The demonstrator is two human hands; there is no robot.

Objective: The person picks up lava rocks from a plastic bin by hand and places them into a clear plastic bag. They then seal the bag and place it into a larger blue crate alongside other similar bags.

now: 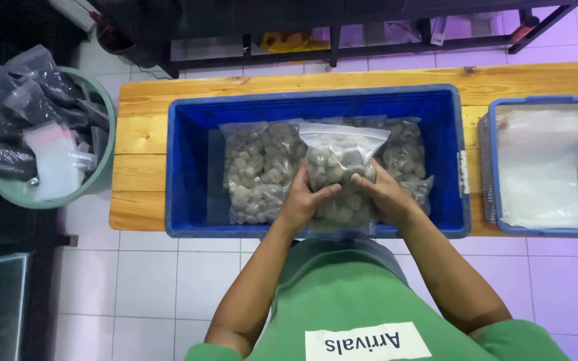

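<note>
Over the blue crate [188, 167], left hand [302, 200] and right hand [382, 194] clasp a lumpy zip bag [342, 167]. Squeezing risks popping the seal, spilling lumps.

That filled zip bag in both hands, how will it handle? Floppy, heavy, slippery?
The bag looks packed with grey lumps, so probably heavy and saggy. Both the left hand and right hand cradle it. Clear film likely slippery; the empty top flops.

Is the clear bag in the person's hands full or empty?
Full: the zip bag, held by the left hand and right hand, bulges with grey lumps.
</note>
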